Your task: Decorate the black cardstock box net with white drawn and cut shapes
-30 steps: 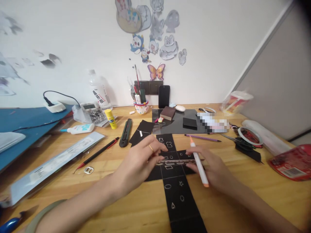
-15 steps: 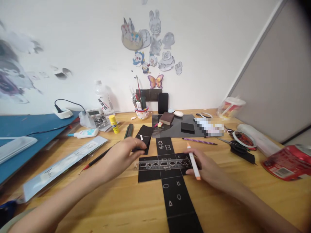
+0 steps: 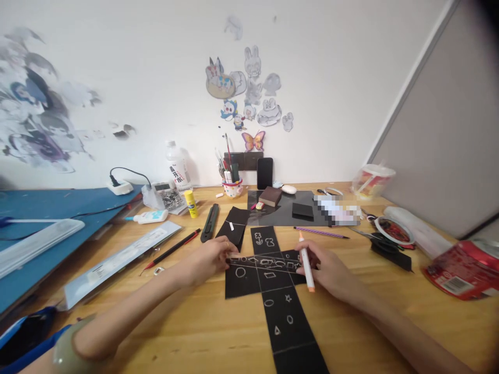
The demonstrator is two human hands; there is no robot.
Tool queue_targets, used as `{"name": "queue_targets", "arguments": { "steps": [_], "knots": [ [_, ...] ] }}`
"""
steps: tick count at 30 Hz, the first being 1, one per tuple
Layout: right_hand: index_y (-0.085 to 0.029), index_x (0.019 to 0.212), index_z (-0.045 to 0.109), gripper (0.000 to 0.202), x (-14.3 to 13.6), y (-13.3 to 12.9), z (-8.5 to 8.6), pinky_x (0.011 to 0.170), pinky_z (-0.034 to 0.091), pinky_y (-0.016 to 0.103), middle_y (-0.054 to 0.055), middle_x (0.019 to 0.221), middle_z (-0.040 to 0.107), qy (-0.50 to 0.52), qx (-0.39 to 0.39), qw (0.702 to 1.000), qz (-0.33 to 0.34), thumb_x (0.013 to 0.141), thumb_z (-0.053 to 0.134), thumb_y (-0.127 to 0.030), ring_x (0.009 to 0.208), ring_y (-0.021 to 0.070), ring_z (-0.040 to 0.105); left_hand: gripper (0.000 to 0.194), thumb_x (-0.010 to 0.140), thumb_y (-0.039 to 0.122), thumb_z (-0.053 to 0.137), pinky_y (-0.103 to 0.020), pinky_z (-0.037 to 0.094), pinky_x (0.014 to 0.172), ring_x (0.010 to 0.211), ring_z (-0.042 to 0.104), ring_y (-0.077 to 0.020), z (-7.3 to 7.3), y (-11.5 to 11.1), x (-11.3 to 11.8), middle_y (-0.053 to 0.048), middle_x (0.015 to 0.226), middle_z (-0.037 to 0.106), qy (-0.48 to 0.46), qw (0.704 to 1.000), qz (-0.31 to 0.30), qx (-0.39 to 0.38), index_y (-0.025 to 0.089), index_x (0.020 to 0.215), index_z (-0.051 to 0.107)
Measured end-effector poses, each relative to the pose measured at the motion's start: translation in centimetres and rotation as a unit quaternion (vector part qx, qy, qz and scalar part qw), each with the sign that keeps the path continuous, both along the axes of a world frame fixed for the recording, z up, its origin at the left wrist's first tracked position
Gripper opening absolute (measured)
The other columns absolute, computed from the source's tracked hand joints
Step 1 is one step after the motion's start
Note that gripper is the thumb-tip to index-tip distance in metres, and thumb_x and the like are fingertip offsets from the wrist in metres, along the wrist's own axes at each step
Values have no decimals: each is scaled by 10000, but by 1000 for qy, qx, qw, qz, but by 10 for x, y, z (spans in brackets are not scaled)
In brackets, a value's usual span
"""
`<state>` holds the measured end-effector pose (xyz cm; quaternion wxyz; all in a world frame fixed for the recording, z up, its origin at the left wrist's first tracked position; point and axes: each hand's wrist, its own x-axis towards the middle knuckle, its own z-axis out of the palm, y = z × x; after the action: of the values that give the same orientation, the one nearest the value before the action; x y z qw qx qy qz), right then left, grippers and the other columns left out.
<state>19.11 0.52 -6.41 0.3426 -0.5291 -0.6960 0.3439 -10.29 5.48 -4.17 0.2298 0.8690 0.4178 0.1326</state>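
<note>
A black paper cross with white outlined shapes lies on the wooden table. Across its arms is a clear stencil ruler, slightly tilted. My left hand pinches the ruler's left end, fingers closed. My right hand is closed round a white marker with orange ends, its fingertips near the ruler's right end. Behind my left hand lies a folded black paper piece with a small white slip on it.
A green cutter, black pencil and glue stick lie or stand at left. Behind are a pen cup and brown block. Scissors and a red can are at right.
My left hand has come down from near the folded black paper onto the ruler's left end. The ruler has tilted and shifted on the cross. The view has moved slightly.
</note>
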Motion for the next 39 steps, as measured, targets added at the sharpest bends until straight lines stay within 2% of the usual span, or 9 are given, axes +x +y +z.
{"name": "queue_targets", "arguments": {
  "steps": [2, 7, 12, 18, 23, 27, 31, 34, 39],
  "knots": [
    [-238, 865, 505, 212, 6, 3, 0, 531, 442, 248, -62, 634, 480, 31, 13, 999, -22, 701, 639, -250, 572, 128, 515, 176, 771, 170, 481, -262, 470, 678, 751, 570, -138, 1, 3, -1, -36, 880, 603, -31, 999, 28, 16, 173, 899, 602],
    [-248, 865, 429, 337, 41, 25, 4, 589, 461, 271, -47, 665, 517, 97, 80, 981, -147, 680, 650, -423, 646, 156, 570, 319, 827, 267, 436, -342, 460, 764, 878, 565, -182, 9, 6, -3, -96, 1051, 577, -85, 985, 136, 66, 144, 1119, 469],
    [-234, 860, 437, 396, 73, 50, -7, 620, 482, 325, -12, 686, 586, 78, 108, 960, -247, 630, 669, -458, 706, 214, 623, 205, 810, 275, 466, -344, 469, 736, 816, 592, -189, 5, -7, 1, -57, 949, 638, -62, 988, 131, 46, 177, 946, 584],
    [-193, 982, 489, 297, 78, 57, -22, 718, 473, 366, 52, 897, 640, -43, 115, 944, -306, 739, 581, -338, 797, 208, 629, 212, 809, 286, 460, -319, 481, 755, 848, 606, -180, -4, -15, 5, -43, 940, 654, -64, 990, 126, 25, 183, 931, 599],
    [-234, 1081, 502, 331, 79, 37, -2, 753, 428, 363, 66, 1021, 646, -194, 102, 924, -313, 755, 524, -291, 972, 271, 588, 242, 819, 324, 427, -310, 475, 771, 885, 598, -182, -5, -19, -4, -53, 957, 649, -71, 989, 133, 11, 178, 913, 596],
    [-282, 1012, 584, 300, 80, 7, 14, 634, 408, 326, 44, 1026, 657, -325, 62, 906, -263, 761, 449, -189, 935, 282, 602, 250, 818, 345, 421, -323, 470, 745, 853, 598, -192, -4, -22, -8, -52, 930, 654, -68, 988, 136, -7, 182, 885, 598],
    [-255, 962, 635, 288, 74, -13, 15, 587, 396, 316, 66, 984, 677, -430, 27, 877, -213, 751, 454, -174, 876, 293, 627, 254, 822, 351, 415, -320, 463, 738, 850, 594, -192, -1, -25, -5, -55, 919, 653, -72, 989, 128, -24, 178, 873, 594],
    [-214, 961, 644, 278, 70, -17, 13, 581, 408, 328, 96, 923, 690, -471, 16, 858, -202, 762, 451, -189, 820, 300, 644, 253, 826, 350, 412, -307, 463, 747, 872, 594, -186, 0, -28, 0, -57, 939, 651, -78, 989, 121, -29, 180, 875, 593],
    [-192, 1156, 555, 395, 69, -26, 22, 594, 427, 368, 127, 976, 684, -478, 28, 851, -213, 795, 395, -185, 827, 327, 644, 267, 831, 362, 408, -285, 469, 754, 878, 599, -179, 3, -31, 8, -51, 946, 655, -81, 991, 105, -32, 188, 902, 597]
  ]
}}
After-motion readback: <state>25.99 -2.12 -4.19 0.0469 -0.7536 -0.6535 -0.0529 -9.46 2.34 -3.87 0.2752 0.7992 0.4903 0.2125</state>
